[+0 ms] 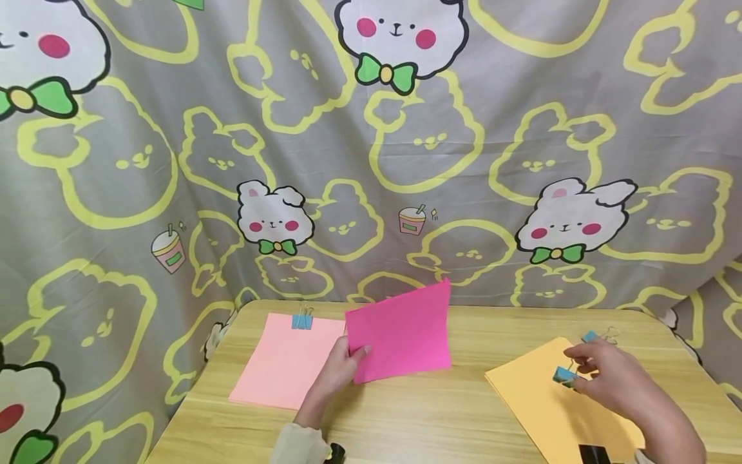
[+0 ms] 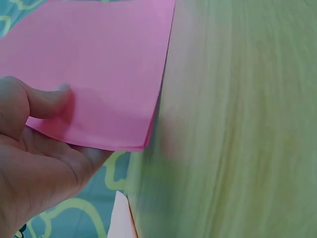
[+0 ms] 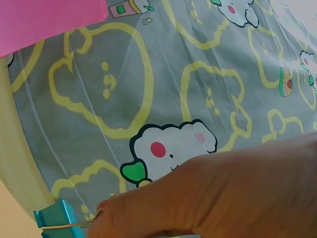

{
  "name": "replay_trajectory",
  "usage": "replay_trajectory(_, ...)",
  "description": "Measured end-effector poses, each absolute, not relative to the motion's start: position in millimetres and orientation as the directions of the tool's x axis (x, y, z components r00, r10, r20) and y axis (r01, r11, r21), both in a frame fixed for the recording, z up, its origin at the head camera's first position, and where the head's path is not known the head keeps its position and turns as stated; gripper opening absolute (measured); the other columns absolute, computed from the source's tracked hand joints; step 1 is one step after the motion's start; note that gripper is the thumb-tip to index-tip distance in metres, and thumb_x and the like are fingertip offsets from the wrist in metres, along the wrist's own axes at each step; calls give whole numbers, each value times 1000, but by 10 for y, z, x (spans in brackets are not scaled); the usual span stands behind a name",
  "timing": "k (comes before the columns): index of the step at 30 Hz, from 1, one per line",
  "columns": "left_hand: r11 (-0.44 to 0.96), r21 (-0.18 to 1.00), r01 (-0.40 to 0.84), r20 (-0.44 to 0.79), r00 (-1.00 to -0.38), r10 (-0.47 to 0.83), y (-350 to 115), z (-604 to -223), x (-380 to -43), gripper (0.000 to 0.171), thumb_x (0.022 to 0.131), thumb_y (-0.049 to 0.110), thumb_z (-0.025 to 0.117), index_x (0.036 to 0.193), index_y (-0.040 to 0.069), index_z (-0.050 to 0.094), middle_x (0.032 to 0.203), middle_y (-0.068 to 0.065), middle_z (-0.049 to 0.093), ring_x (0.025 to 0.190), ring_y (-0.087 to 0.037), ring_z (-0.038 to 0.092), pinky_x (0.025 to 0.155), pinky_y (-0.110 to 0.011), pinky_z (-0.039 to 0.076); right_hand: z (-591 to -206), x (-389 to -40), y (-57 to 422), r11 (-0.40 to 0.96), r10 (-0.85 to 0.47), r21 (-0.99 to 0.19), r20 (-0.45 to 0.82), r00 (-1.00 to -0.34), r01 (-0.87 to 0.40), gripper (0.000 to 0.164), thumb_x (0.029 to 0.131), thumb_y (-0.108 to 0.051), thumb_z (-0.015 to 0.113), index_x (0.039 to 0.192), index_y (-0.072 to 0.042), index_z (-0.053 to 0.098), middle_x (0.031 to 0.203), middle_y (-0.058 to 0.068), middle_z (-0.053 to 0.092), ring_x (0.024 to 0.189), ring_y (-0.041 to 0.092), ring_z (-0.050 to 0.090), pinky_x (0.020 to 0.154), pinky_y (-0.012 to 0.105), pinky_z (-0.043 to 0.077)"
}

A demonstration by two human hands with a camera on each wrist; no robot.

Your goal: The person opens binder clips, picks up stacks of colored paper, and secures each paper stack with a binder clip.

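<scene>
My left hand (image 1: 343, 365) grips a stack of bright pink paper (image 1: 406, 332) by its lower left edge, thumb on the front and fingers behind. In the left wrist view the corner of the pink stack (image 2: 114, 124) shows more than one sheet. The stack is tilted up above the table. Over the orange paper (image 1: 536, 393) at the right, my right hand (image 1: 614, 380) pinches a blue binder clip (image 1: 563, 376) by its wire handle. The right wrist view shows the clip's blue body (image 3: 58, 220) beside the fingers.
Light pink paper (image 1: 281, 367) lies at the left, with a blue binder clip (image 1: 302, 321) at its top edge. Another blue clip (image 1: 590, 336) is behind my right hand. A patterned curtain (image 1: 359, 154) hangs behind the wooden table (image 1: 417, 412).
</scene>
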State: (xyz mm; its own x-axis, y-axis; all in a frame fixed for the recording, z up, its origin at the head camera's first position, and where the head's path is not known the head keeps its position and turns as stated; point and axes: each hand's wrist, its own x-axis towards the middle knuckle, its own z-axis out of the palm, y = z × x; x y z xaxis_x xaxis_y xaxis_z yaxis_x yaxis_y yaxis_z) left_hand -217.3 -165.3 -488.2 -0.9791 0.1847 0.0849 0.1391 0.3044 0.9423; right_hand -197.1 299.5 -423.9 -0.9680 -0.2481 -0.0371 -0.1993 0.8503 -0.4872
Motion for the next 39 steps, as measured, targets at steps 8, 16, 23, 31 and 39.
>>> replay_trajectory(8, 287, 953, 99, 51, -984, 172, -1657, -4900, -2174, 23, 105, 5, 53, 124, -7, 61, 104, -14, 71, 89, -20, 68, 80, -33, 52, -4237, -1955, 2992, 836, -231, -518, -32, -972, -181, 35, 82, 3, 78, 114, 12, 64, 107, 24, 66, 94, 40, 67, 76, 50, 57)
replay_trajectory(16, 254, 966, 51, 13, -988, 151, -1683, -4868, -2185, 23, 106, 6, 53, 123, -7, 60, 102, -14, 71, 89, -21, 67, 80, -34, 52, -4222, -1964, 2915, 814, -209, -540, 71, -975, -214, 38, 86, 2, 76, 120, 14, 63, 110, 24, 66, 96, 40, 66, 75, 47, 58)
replay_trajectory(23, 220, 974, 57, 19, -985, 170, -1664, -4855, -2201, 24, 105, 5, 54, 124, -8, 59, 104, -15, 71, 90, -21, 68, 82, -33, 51, -4232, -1975, 2859, 803, -160, -559, 132, -978, -207, 39, 87, -5, 78, 119, 11, 65, 103, 19, 71, 93, 38, 70, 72, 45, 58)
replay_trajectory(31, 186, 982, 44, 12, -986, 168, -1651, -4832, -2209, 21, 104, 6, 57, 119, -9, 61, 98, -13, 72, 84, -17, 67, 77, -30, 51, -4250, -1961, 2819, 737, -140, -645, 150, -979, -204, 38, 88, -8, 80, 120, 7, 66, 107, 16, 72, 90, 19, 68, 70, 24, 56)
replay_trajectory(39, 187, 981, 51, 17, -984, 177, -1637, -4813, -2185, 22, 104, 6, 57, 119, -9, 61, 99, -12, 72, 84, -16, 66, 79, -30, 50, -4324, -1981, 2787, 658, -134, -703, 241, -961, -269, 37, 89, -11, 81, 120, 4, 67, 107, 14, 71, 84, -1, 61, 72, 21, 56)
